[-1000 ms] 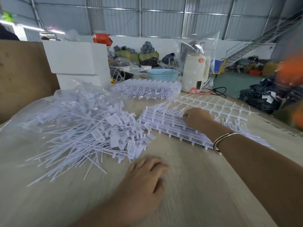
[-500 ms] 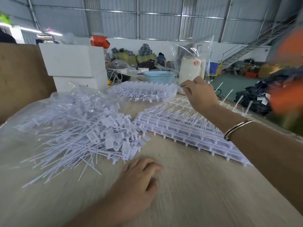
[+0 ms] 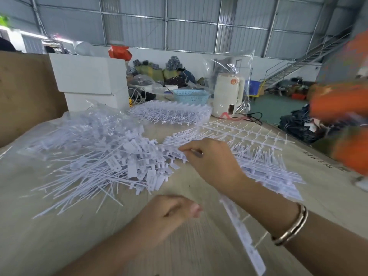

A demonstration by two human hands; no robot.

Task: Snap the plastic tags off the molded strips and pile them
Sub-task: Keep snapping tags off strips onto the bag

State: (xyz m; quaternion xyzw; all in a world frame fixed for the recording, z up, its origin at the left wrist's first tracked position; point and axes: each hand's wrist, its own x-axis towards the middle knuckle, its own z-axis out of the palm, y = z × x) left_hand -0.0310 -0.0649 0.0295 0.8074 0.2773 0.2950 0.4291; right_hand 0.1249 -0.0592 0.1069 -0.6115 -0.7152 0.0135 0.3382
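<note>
The right hand (image 3: 211, 164) pinches 1 light, springy strip (image 3: 243, 234) above the table (image 3: 199, 246), beside the tag pile (image 3: 111, 166); grip near its spine; left hand (image 3: 169, 214) loosely curled, empty.

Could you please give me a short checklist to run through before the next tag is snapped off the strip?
1. Right hand has a grip on a molded strip: ok, the strip trails toward the camera.
2. Left hand on the strip: not ok, it holds nothing.
3. Pile of loose tags within reach: ok.
4. Stack of uncut strips beside the pile: ok.
5. Strip undamaged: cannot tell, blurred.
</note>
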